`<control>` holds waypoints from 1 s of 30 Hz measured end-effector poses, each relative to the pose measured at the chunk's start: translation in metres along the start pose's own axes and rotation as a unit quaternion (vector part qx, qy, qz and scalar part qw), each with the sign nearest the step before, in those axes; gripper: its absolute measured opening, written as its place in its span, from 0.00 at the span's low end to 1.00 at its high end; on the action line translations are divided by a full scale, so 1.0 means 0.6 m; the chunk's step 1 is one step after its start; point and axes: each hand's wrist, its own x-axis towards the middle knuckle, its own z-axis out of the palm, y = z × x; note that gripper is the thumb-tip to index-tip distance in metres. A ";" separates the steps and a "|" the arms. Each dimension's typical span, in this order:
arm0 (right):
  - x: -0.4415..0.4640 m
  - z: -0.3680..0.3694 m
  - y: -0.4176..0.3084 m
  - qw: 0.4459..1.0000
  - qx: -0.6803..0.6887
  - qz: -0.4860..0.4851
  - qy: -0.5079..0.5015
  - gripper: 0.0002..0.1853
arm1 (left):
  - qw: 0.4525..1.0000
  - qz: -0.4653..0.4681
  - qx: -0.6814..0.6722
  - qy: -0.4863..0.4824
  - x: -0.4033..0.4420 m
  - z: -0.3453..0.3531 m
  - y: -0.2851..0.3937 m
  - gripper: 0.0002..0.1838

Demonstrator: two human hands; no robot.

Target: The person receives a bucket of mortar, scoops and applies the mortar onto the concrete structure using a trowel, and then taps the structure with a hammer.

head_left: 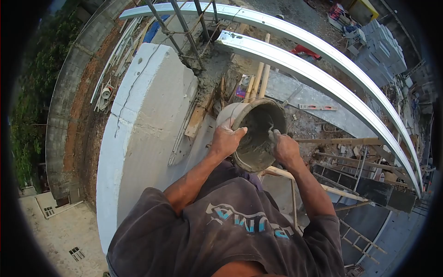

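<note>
Close in front of my chest is a round bucket (pixel 240 159), tilted so its mouth faces up and toward me. Wet grey mortar (pixel 253 141) coats its inside and lies in the bottom. My left hand (pixel 227 137) grips the rim on the left, with the thumb over the edge. At the right side of the mouth, my right hand (pixel 285 148) is closed around the handle of a trowel (pixel 271 125). The trowel's thin metal neck bends down into the bucket, and its blade is mostly hidden.
A white block wall (pixel 138 115) stands at my left. Steel bars (pixel 184 32) rise from rough concrete ahead. Two long metal channels (pixel 318 69) arch across the right. Beyond lie a spirit level (pixel 318 107), bamboo poles (pixel 260 76), a ladder (pixel 362 237) and stacked blocks (pixel 380 51).
</note>
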 end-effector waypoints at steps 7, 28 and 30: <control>-0.063 -0.101 -0.049 0.970 -0.125 -0.209 0.013 0.26 | 0.995 0.091 -0.002 -0.032 0.025 -0.019 0.075 0.17; -0.066 -0.023 0.038 0.989 0.087 -0.113 0.044 0.18 | 0.929 0.245 0.273 -0.051 -0.017 0.042 0.134 0.11; -0.090 -0.039 0.033 0.982 0.177 -0.046 -0.036 0.18 | 0.957 0.207 0.191 -0.073 0.004 0.030 0.126 0.11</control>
